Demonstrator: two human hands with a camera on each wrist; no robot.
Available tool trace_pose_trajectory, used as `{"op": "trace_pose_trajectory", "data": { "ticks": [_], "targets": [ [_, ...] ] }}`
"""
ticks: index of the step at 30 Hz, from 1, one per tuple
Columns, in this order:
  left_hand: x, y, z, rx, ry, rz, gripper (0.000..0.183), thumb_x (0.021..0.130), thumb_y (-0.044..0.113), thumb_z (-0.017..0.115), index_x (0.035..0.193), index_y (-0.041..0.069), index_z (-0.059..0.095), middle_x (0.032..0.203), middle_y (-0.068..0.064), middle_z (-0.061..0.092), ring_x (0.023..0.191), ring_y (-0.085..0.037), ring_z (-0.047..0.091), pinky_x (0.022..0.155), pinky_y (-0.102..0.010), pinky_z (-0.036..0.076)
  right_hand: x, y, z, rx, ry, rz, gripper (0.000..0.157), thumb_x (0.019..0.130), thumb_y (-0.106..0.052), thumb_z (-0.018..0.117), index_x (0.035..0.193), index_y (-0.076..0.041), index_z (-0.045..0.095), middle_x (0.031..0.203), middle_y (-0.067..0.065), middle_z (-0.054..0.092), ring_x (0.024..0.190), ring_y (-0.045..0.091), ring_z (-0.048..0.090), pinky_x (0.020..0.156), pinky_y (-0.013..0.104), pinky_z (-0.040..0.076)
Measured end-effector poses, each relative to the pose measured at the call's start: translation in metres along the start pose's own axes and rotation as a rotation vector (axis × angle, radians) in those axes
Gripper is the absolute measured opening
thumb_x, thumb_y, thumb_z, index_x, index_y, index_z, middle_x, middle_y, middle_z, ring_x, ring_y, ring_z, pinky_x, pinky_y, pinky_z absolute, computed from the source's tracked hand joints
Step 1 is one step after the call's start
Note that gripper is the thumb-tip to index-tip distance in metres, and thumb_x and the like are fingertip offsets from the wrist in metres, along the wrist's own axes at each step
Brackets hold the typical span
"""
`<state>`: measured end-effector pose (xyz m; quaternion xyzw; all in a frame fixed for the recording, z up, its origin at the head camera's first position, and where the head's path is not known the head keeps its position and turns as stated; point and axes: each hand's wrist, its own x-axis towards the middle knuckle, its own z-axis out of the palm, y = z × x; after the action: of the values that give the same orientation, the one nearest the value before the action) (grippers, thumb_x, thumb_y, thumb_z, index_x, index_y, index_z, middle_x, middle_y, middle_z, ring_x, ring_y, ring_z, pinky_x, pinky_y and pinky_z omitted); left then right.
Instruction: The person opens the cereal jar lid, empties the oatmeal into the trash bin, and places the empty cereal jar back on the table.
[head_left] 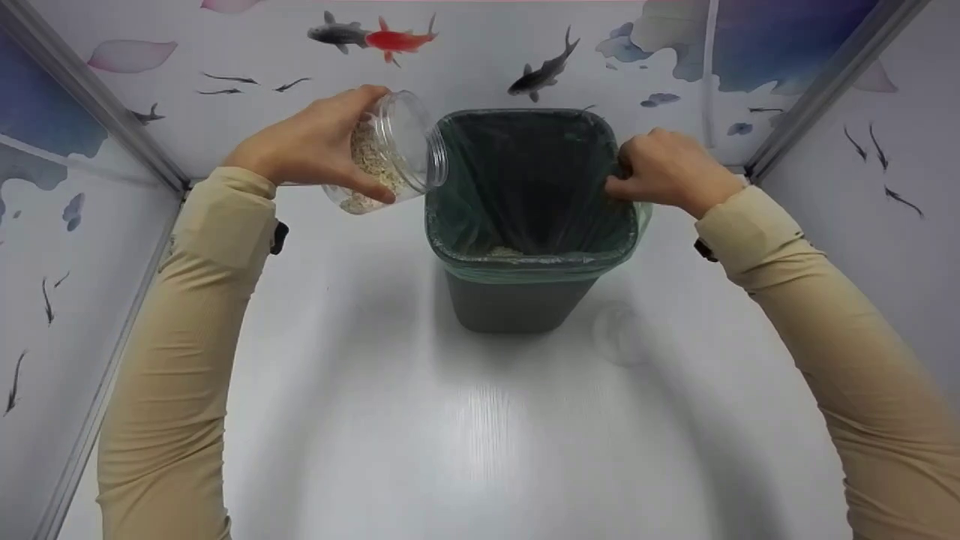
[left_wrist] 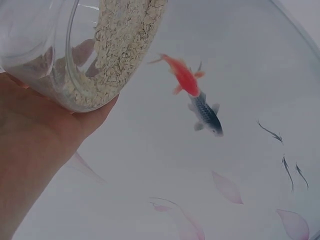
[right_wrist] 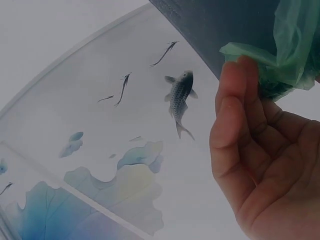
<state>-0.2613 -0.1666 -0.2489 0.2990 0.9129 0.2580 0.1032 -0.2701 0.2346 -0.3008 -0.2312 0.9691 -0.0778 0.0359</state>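
My left hand (head_left: 319, 139) grips a clear plastic jar (head_left: 411, 150) partly filled with pale oat flakes (head_left: 369, 159). The jar lies tipped on its side, its uncapped mouth right at the left rim of a dark grey trash bin (head_left: 517, 306). A green bag (head_left: 536, 271) lines the bin and folds over its rim; a few pale flakes (head_left: 504, 252) show inside. On the opposite side, my right hand (head_left: 673, 169) holds the bin's rim, thumb toward the inside. In the right wrist view, its fingers (right_wrist: 232, 120) curl under the loose bag edge (right_wrist: 260, 57).
A clear round lid (head_left: 622, 334) lies on the white table (head_left: 480, 442) to the right of the bin's base. Walls (head_left: 480, 64) printed with fish and petals enclose the table at the back and sides, with metal posts (head_left: 836, 82) at the corners.
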Motion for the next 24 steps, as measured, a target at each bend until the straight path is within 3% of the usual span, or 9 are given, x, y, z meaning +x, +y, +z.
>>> {"op": "trace_pose_trajectory", "data": {
  "ticks": [10,24],
  "targets": [
    [0.016,0.014,0.004,0.108,-0.008,0.054,0.107,0.066,0.027,0.088,0.148,0.001,0.024,0.136,-0.019,0.041,0.125,-0.033,0.037,0.106,-0.047,0.032,0.000,0.000,0.000,0.003,-0.022,0.022,0.029,0.086,-0.021,0.055,0.061,-0.006,0.050,0.054,0.002,0.037,0.046,0.018,0.040,0.042,0.031,0.031],
    [0.029,0.036,0.004,0.272,-0.058,0.055,0.111,0.065,0.031,0.088,0.150,0.005,0.022,0.138,-0.021,0.041,0.127,-0.041,0.035,0.109,-0.051,0.025,0.000,-0.001,0.000,0.022,-0.015,0.036,0.026,0.085,-0.022,0.056,0.065,-0.004,0.054,0.056,0.003,0.041,0.048,0.019,0.042,0.043,0.031,0.032]
  ]
}}
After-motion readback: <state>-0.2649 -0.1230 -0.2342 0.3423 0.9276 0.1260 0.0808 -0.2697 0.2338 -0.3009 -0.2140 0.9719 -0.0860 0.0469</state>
